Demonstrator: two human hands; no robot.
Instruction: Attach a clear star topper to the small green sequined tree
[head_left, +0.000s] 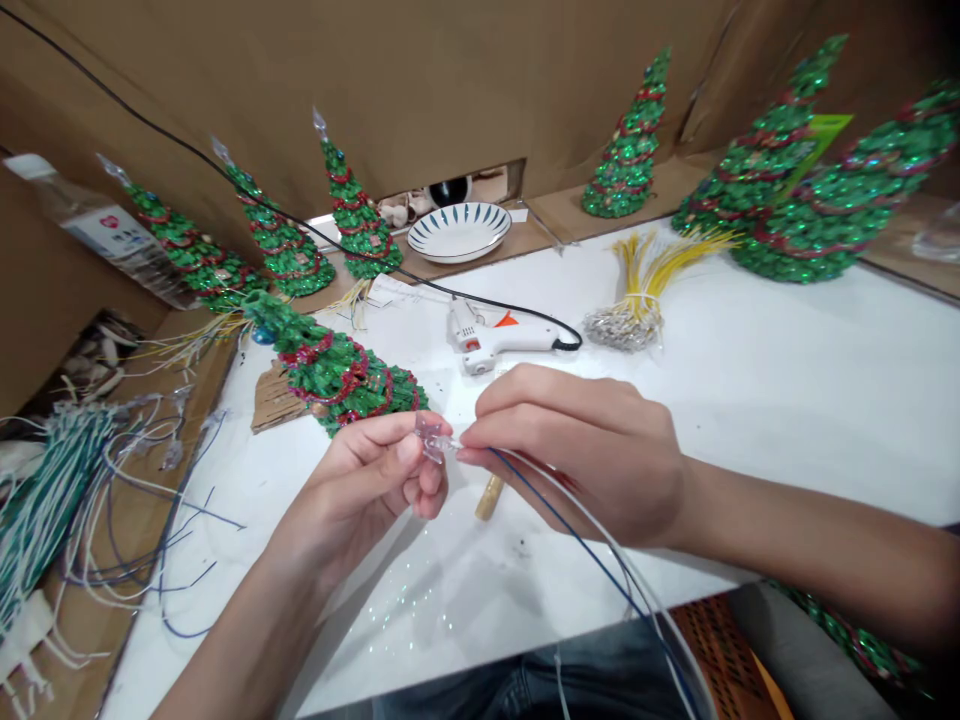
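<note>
Between the thumb and fingers of my left hand (367, 470) is a small clear plastic bulb cover (431, 440). My right hand (577, 450) pinches the wired end at its base. A blue wire (562, 505) and a white wire (611, 540) trail from that hand down toward my lap. Just behind my left hand lies a green glitter Christmas tree (352, 375) with red garland, tilted on its side. A tan stick (490, 497) rests on the white table (420, 620), partly hidden by my right hand.
A white glue gun (510, 338) with a black cord lies ahead. Behind it is a striped plate (459, 232). A bundle of yellow wires (645, 285) sits right of it. Upright trees (630, 150) line the back. Green-white wires (56, 490) and a plastic bottle (112, 235) are left.
</note>
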